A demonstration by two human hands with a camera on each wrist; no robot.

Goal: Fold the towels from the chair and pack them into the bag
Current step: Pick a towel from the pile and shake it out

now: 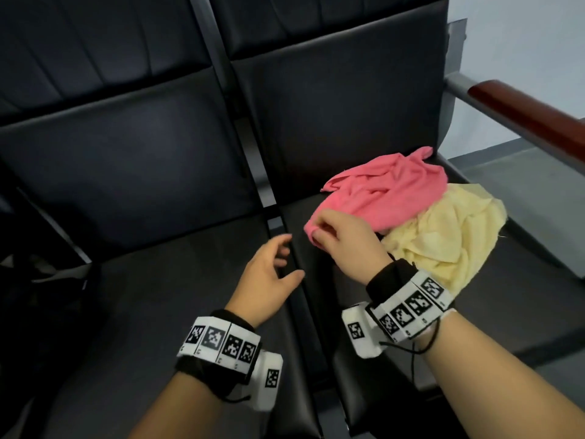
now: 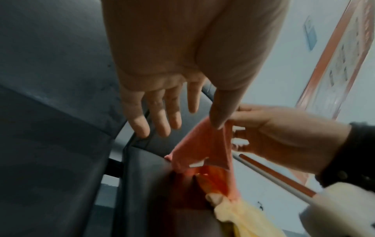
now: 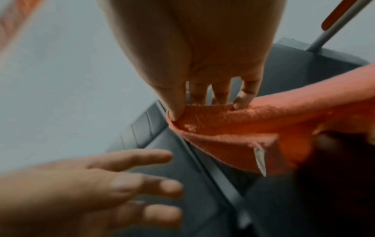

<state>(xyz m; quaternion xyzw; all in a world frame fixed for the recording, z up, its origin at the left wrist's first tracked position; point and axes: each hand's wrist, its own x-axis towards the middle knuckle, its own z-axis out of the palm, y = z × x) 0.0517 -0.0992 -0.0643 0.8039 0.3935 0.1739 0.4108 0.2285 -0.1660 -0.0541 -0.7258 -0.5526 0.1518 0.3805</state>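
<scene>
Bare forearms; each wrist wears a black strap, a white band (image 1: 221, 343) of black square markers, a white camera box (image 1: 267, 386), thin black cords.

I had both forearms reaching forward, each wrist wrapped in a black strap with a band of black-and-white markers and a white camera block. My left hand (image 1: 269, 274) hovered palm down, its fingers (image 2: 160, 121) spread and relaxed, holding nothing, just beside the right. My right hand (image 1: 343, 239) was bent down at the wrist, its thumb and curled fingers (image 3: 242, 100) in a pinching grip on a fold of the pink towel (image 1: 389, 191).
</scene>
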